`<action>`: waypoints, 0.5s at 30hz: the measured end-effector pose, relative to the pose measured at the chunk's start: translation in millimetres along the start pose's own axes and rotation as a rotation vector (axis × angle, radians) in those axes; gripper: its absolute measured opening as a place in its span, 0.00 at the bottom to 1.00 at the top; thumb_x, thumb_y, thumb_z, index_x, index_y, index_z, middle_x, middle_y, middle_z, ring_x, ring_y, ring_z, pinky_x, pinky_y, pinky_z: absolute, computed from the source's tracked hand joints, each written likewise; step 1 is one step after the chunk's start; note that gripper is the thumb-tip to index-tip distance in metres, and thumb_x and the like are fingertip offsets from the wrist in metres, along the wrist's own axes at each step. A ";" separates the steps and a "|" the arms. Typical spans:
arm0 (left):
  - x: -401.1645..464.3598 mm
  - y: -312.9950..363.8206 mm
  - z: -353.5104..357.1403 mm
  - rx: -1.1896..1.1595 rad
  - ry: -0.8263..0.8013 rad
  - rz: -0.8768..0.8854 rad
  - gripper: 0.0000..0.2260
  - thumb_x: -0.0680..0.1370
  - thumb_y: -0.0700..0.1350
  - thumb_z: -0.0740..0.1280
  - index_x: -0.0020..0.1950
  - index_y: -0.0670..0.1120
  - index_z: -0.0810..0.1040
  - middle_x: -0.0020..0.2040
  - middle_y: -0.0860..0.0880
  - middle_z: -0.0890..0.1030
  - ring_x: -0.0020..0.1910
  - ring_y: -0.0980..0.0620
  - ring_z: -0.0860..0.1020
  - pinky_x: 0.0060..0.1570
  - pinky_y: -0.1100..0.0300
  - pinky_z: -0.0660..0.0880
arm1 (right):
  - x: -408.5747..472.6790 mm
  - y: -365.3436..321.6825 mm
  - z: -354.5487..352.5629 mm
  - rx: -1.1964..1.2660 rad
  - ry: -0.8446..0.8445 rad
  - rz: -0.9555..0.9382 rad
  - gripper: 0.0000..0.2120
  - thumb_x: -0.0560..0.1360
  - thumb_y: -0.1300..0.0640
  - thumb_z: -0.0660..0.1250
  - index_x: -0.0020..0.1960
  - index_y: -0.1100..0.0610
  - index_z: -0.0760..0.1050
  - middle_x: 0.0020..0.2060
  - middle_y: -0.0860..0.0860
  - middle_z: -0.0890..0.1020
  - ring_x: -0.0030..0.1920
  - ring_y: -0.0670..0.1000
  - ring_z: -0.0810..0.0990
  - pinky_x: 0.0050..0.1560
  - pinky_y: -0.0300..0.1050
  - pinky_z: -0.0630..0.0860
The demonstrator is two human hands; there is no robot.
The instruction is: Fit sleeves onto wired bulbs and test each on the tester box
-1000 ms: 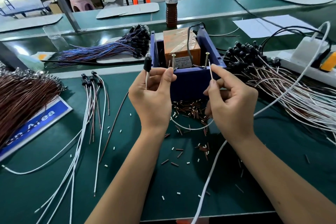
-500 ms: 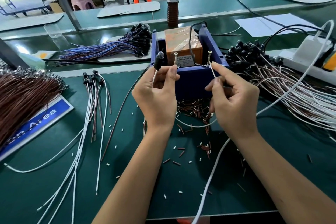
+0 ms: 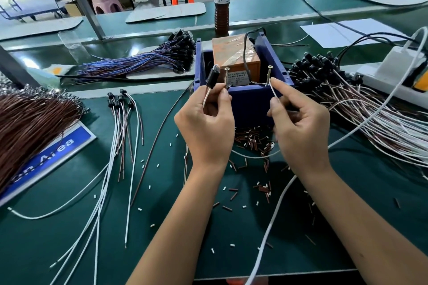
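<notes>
While your left hand (image 3: pixel 206 122) pinches the sleeved bulb (image 3: pixel 212 75) beside the left screw (image 3: pixel 226 76) at the tester box (image 3: pixel 250 99) front rim, your right hand (image 3: pixel 298 127) pinches its white lead (image 3: pixel 273 92) against the right screw (image 3: pixel 269 74); open table (image 3: pixel 208 250) lies nearer you than the box.

Testing a sleeved bulb at the tester box.
The left hand (image 3: pixel 208 122) is pinching the black-sleeved bulb (image 3: pixel 212 75) beside one screw (image 3: pixel 226 76); the right hand (image 3: pixel 298 127) is holding its white lead (image 3: pixel 273 92) against the other screw (image 3: pixel 269 74) of the blue tester box (image 3: pixel 250 99).
</notes>
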State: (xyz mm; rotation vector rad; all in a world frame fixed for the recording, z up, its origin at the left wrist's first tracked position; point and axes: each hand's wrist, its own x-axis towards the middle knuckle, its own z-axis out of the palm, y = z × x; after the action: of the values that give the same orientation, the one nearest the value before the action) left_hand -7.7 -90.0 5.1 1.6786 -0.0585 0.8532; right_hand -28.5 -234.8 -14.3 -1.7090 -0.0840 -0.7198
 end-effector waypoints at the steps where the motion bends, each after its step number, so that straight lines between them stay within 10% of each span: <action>1: -0.7 0.2 0.0 0.009 -0.001 0.002 0.03 0.78 0.40 0.72 0.48 0.43 0.86 0.39 0.51 0.86 0.39 0.52 0.84 0.43 0.51 0.82 | 0.3 -0.1 -0.7 -0.008 0.006 -0.005 0.16 0.82 0.57 0.66 0.69 0.53 0.81 0.38 0.47 0.82 0.29 0.49 0.76 0.29 0.47 0.74; 15: -0.4 -0.6 0.0 -0.051 0.011 0.004 0.02 0.78 0.36 0.73 0.46 0.40 0.82 0.40 0.50 0.86 0.40 0.56 0.85 0.45 0.64 0.80 | 1.2 -1.0 -5.1 0.117 0.038 0.079 0.13 0.84 0.63 0.65 0.63 0.53 0.84 0.39 0.50 0.84 0.23 0.48 0.73 0.26 0.42 0.73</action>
State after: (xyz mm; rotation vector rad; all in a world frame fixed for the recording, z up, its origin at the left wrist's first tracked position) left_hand -7.7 -90.0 4.4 1.6263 -0.0757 0.8566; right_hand -30.1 -239.5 -12.4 -1.5780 -0.0312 -0.6754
